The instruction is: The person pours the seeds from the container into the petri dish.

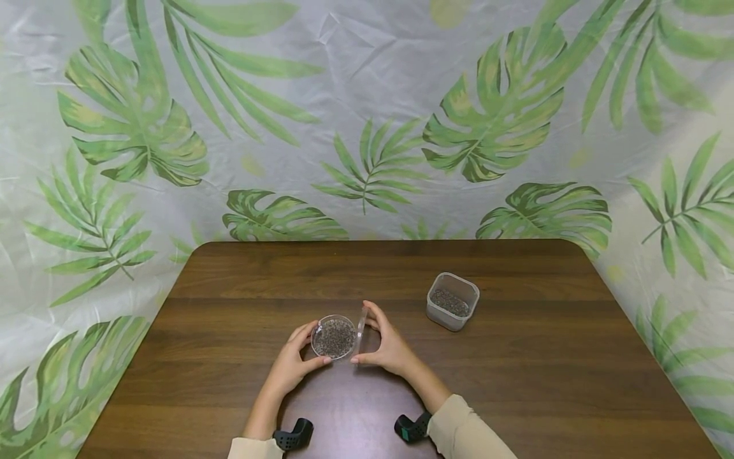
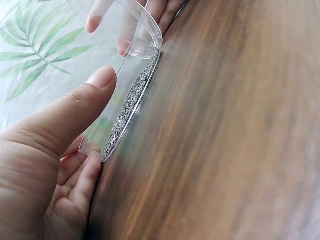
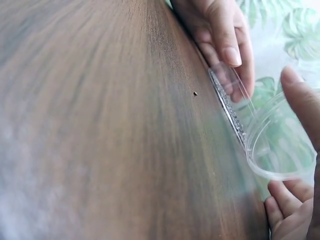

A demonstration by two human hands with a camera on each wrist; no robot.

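A round clear petri dish (image 1: 334,338) filled with grey-brown granules lies on the table. My left hand (image 1: 291,365) holds it at the left, thumb at the near rim and fingers round the far side. The clear lid (image 1: 360,331) stands on edge beside the dish's right side, held by my right hand (image 1: 391,349) between thumb and fingers. In the left wrist view the lid (image 2: 150,30) meets the dish's rim above the granules (image 2: 131,102). From the right wrist view the lid (image 3: 277,175) is tilted, its round face open toward the camera.
A translucent square plastic tub (image 1: 453,319) with similar granules stands to the right, behind my right hand. One dark speck (image 3: 195,93) lies on the brown wooden table (image 1: 545,370). A leaf-patterned sheet (image 1: 367,95) hangs behind the table's far edge.
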